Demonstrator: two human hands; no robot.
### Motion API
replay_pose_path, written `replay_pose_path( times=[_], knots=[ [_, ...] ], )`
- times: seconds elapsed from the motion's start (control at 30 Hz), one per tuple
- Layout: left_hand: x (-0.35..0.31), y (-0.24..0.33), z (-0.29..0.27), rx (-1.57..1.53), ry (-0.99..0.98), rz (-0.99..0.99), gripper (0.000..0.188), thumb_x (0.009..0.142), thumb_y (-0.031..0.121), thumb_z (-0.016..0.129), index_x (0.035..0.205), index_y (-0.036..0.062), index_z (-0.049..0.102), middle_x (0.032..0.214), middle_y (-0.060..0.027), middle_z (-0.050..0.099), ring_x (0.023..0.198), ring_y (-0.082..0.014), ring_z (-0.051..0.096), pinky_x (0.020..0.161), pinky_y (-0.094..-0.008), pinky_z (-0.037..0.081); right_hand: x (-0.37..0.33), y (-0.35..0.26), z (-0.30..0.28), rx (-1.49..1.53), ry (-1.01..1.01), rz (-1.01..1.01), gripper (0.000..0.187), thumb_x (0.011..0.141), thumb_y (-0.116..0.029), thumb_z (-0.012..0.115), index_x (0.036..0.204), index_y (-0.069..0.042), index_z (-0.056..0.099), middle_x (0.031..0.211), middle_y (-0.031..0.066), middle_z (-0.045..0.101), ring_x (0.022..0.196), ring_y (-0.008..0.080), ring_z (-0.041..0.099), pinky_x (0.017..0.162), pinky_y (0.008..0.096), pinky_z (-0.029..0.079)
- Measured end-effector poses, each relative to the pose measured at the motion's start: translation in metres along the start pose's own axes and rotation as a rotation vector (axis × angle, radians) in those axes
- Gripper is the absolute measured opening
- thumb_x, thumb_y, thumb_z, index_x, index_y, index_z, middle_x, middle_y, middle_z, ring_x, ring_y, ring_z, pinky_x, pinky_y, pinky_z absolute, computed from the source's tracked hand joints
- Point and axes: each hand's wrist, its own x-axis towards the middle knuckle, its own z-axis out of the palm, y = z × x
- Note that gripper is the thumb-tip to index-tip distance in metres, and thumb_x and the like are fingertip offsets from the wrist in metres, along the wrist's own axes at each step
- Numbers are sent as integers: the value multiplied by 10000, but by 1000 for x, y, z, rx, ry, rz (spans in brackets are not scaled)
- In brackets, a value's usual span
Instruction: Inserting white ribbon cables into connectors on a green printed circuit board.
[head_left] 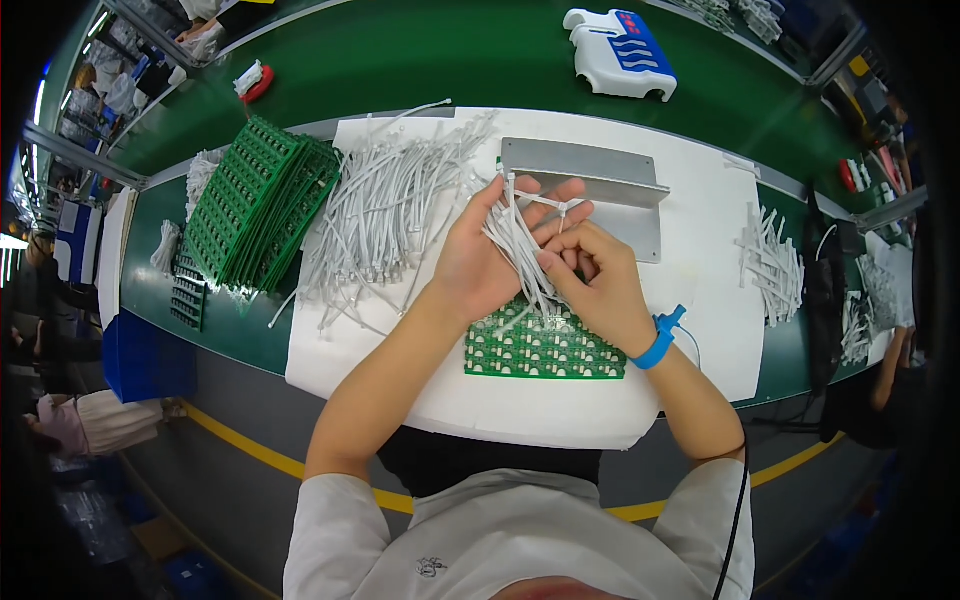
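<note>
A bundle of thin white cables [514, 240] lies across my left hand [470, 250], which faces palm up with the thumb and fingers closed around it. Close on its right, my right hand [603, 275] has curled fingers, with thumb and forefinger pinched by a single white cable [563, 208] whose small end stands out near the left fingertips. The exact grip point is partly hidden by the fingers. Below both hands, a green circuit board panel [545, 355] with rows of pale parts lies flat on the white sheet [700, 300]. Loose cable ends hang over its upper edge.
Left of my hands spreads a large pile of white cables [385, 205]. Beyond it leans a stack of green panels [250, 205]. A bent metal bracket [590, 170] stands behind my hands. More white cables [772, 265] lie at right; a white-and-blue housing [622, 55] sits at the back.
</note>
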Motion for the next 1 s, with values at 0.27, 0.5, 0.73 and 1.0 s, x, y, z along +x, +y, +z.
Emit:
replay_pose_path(
  times=[0.27, 0.5, 0.73, 1.0],
  knots=[
    [0, 2, 0, 38, -26, 33, 387, 1121, 424, 336, 930, 159, 545, 1500, -158, 506, 1473, -419, 367, 1171, -595, 361, 1, -2, -10, -2, -52, 62, 124, 918, -87, 736, 926, 3, 651, 813, 57, 582, 624, 130, 485, 562, 289, 396],
    [2, 1, -6, 57, -48, 33, 401, 1120, 451, 323, 924, 173, 536, 1482, -135, 524, 1465, -407, 383, 1173, -584, 358, 3, 10, -11, -285, 144, -228, 120, 996, -90, 625, 970, -22, 530, 856, 135, 613, 685, 331, 605, 621, 393, 484],
    [0, -1, 0, 58, 54, 41, 383, 1116, 466, 327, 974, 182, 542, 1433, -119, 549, 1438, -385, 419, 1185, -592, 347, 2, 3, -16, -345, 142, -60, 92, 977, -76, 638, 1010, -41, 559, 877, 127, 649, 813, 329, 674, 649, 401, 502],
    [1, -1, -10, 89, 131, 95, 405, 1104, 511, 334, 968, 184, 530, 1295, -90, 616, 1279, -294, 563, 1085, -487, 460, 12, 4, -38, -446, 242, -392, 163, 926, -37, 698, 1088, -30, 687, 893, 100, 671, 782, 252, 626, 644, 329, 493]
  ],
)
